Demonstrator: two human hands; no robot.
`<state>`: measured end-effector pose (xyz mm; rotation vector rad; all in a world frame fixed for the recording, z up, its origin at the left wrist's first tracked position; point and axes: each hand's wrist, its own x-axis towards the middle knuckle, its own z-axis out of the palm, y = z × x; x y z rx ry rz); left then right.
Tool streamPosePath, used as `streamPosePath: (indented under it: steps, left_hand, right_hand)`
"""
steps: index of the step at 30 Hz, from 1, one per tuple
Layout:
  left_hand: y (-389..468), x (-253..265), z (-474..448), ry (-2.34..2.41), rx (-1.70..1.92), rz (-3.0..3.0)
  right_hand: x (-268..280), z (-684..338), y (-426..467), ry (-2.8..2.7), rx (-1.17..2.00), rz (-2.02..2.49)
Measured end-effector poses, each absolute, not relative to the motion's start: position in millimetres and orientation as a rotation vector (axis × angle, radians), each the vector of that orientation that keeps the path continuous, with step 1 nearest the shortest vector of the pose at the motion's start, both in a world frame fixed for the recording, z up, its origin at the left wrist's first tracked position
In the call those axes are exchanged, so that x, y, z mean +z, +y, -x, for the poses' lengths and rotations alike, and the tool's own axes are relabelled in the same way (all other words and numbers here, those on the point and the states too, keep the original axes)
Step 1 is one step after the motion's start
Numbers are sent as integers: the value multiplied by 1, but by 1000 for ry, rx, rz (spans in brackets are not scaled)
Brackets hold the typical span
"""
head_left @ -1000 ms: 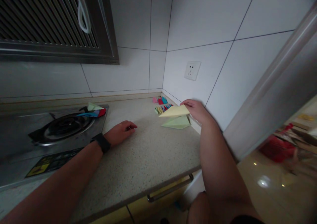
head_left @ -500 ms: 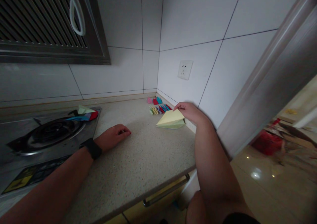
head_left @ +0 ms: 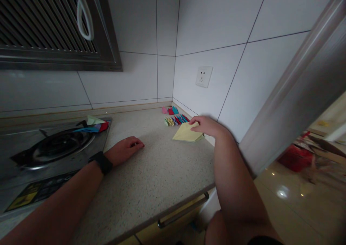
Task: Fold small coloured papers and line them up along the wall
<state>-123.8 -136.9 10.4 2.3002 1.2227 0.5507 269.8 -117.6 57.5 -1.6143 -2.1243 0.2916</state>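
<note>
Yellow paper [head_left: 184,132], in folded sheets or a small stack, lies on the countertop [head_left: 151,173] near the right wall. My right hand [head_left: 205,126] is over its right corner, thumb and forefinger apart, the fingertips at the paper's top surface. Just behind the paper stand several small folded paper pieces [head_left: 177,120] in a row, in yellow, purple, red and blue. Farther back are pink, red and blue folded pieces [head_left: 171,110]. My left hand [head_left: 125,149], with a black band on the wrist, rests on the counter, fingers loosely curled together around nothing.
To the left is a gas stove [head_left: 54,147], with green, blue and red papers [head_left: 96,124] lying on its back right part. A range hood [head_left: 59,32] hangs above it. A wall socket [head_left: 204,76] and a door frame [head_left: 292,79] are on the right.
The raised upper layer of the yellow paper has come down flat. My right fingers have parted from their pinch on its edge. My left hand stays put; the view has shifted slightly.
</note>
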Motion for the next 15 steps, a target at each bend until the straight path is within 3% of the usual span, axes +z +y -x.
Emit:
streamPosePath:
  steps: [10,15]
  left_hand:
    - [-138,10,124,1205,572,-2323]
    - [-139,12,124,1201,567,-2350]
  right_hand:
    - [64,-237,-125,-2370,-96,1741]
    - [59,-210,-121,-2552,45,1586]
